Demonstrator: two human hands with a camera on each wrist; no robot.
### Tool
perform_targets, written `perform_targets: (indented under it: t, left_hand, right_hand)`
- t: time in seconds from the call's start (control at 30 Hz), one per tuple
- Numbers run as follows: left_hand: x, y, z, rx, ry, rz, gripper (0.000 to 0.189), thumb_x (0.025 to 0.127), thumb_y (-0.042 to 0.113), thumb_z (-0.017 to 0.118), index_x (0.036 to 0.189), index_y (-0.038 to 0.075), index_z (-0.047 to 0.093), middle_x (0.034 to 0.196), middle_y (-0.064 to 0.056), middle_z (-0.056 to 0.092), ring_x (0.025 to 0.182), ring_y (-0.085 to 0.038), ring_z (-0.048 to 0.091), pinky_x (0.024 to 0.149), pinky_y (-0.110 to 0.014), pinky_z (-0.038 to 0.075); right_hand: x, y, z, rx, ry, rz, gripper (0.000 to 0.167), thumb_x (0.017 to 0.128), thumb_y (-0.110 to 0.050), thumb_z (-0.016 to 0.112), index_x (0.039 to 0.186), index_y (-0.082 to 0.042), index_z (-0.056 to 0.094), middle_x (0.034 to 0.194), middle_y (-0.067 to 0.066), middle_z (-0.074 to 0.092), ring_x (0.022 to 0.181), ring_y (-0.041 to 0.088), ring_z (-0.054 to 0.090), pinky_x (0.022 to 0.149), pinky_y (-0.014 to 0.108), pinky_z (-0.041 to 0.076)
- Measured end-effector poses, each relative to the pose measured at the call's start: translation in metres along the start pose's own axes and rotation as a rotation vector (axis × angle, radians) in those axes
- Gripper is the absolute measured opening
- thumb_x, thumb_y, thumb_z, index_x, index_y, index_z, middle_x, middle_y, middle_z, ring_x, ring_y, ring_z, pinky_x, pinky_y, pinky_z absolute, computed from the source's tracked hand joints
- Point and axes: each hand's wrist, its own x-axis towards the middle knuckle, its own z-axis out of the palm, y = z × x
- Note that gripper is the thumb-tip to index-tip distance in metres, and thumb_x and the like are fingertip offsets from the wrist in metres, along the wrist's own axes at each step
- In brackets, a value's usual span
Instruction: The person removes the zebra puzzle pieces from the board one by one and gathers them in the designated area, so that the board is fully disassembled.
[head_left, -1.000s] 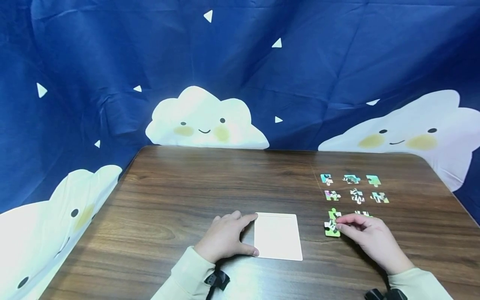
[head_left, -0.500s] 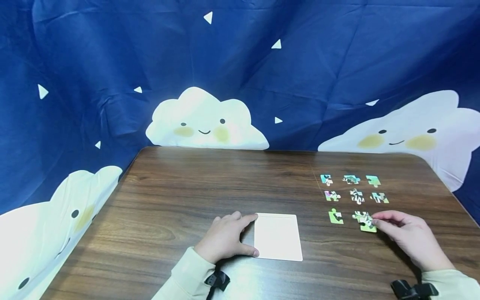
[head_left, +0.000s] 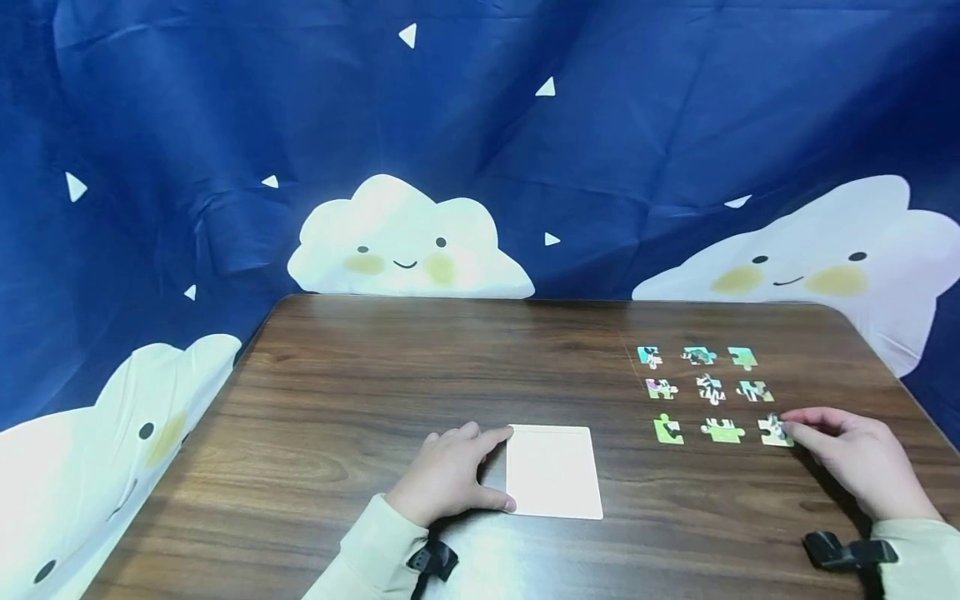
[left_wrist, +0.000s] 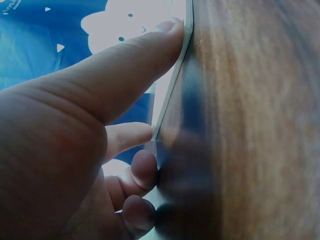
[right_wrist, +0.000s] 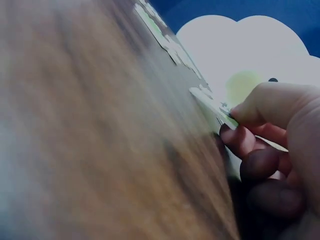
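Note:
My right hand [head_left: 862, 458] pinches a green, black and white jigsaw piece [head_left: 775, 431] between thumb and fingers, at the right end of the nearest row of pieces. In the right wrist view the pinched jigsaw piece [right_wrist: 212, 104] sits close to the tabletop, slightly tilted; whether it touches cannot be told. My left hand [head_left: 450, 471] lies beside a white square board [head_left: 553, 472], forefinger at its far left corner and thumb at its near left corner. The left wrist view has the thumb [left_wrist: 135, 57] against the board's edge, with the other fingertips low by the table.
Several loose jigsaw pieces lie spaced in rows, among them a green corner piece [head_left: 667, 429], a green edge piece [head_left: 723, 431] and a middle piece [head_left: 710, 389]. The brown wooden table [head_left: 360, 375] ends at a blue cloth [head_left: 480, 100] with printed clouds.
My right hand has carried the jigsaw piece rightward along the nearest row, past the corner and edge pieces, to the row's right end. The left hand and board stay put.

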Motion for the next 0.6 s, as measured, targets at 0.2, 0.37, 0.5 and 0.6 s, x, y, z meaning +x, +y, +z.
perform_targets:
  t: [0.2,0.37,0.5,0.6]
  left_hand:
    - [-0.003,-0.005,0.000,-0.006,-0.003,-0.014,0.093,0.068,0.063,0.081,0.148,0.028,0.051,0.093,0.009,0.050,0.084,-0.011,0.050,0.072,-0.031,0.032]
    - [-0.005,-0.007,0.000,0.001,0.000,-0.021,0.093,0.067,0.064,0.081,0.147,0.028,0.052,0.091,0.010,0.048,0.084,-0.010,0.050,0.071,-0.030,0.032]
    - [-0.005,-0.007,0.000,0.007,0.000,-0.020,0.092,0.067,0.064,0.081,0.147,0.028,0.052,0.090,0.010,0.048,0.083,-0.011,0.050,0.071,-0.030,0.032]
    - [-0.004,-0.007,0.001,0.006,-0.001,-0.016,0.093,0.067,0.064,0.081,0.148,0.029,0.051,0.091,0.010,0.048,0.084,-0.011,0.050,0.071,-0.030,0.032]
  right_hand:
    - [0.004,-0.003,0.003,-0.022,0.022,-0.038,0.037,0.094,-0.036,0.069,0.109,-0.003,0.073,0.110,0.024,0.070,0.083,-0.022,0.035,0.071,0.022,0.029]
    - [0.004,-0.009,0.004,-0.055,-0.035,-0.055,0.039,0.093,-0.039,0.070,0.106,-0.002,0.073,0.108,0.025,0.070,0.087,-0.005,0.051,0.071,0.028,0.033]
    - [0.006,-0.011,0.004,-0.101,-0.072,-0.059,0.041,0.094,-0.039,0.068,0.104,0.000,0.073,0.104,0.025,0.070,0.090,0.028,0.061,0.072,0.037,0.036]
    - [0.004,-0.008,0.005,-0.082,-0.045,-0.066,0.039,0.094,-0.037,0.068,0.104,0.000,0.073,0.104,0.025,0.071,0.090,0.014,0.060,0.072,0.033,0.035]
